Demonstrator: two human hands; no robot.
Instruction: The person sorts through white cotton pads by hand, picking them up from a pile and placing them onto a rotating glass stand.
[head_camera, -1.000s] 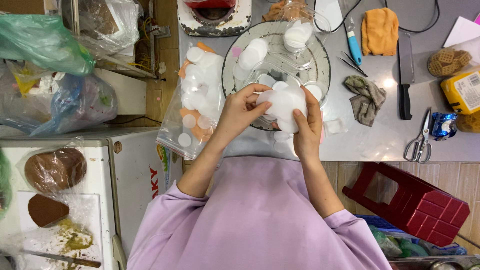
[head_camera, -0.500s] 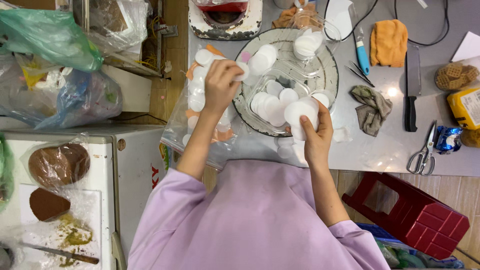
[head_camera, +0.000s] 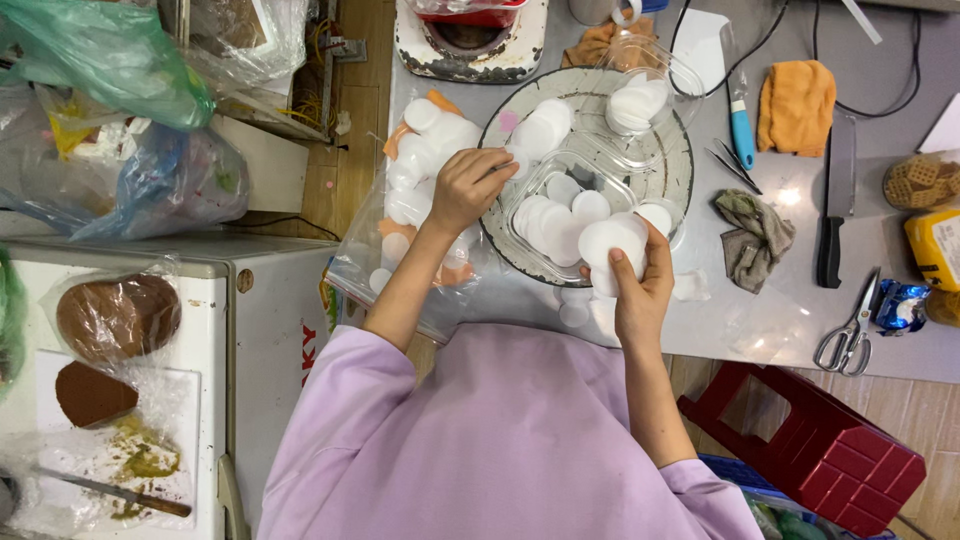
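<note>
Bare bench (head_camera: 780, 330) lies right of the tray (head_camera: 680, 175), between rag (head_camera: 755, 235) and scissors (head_camera: 848, 330). Left of the tray, a bag of discs (head_camera: 420, 170) fills the bench edge; knife (head_camera: 832, 215) and cloth (head_camera: 795, 105) crowd the upper right.

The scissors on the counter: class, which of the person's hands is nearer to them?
Right. The right hand, holding white discs, is beside the tray, closer to the scissors. The left hand reaches over the bag of discs, farther away.
</note>
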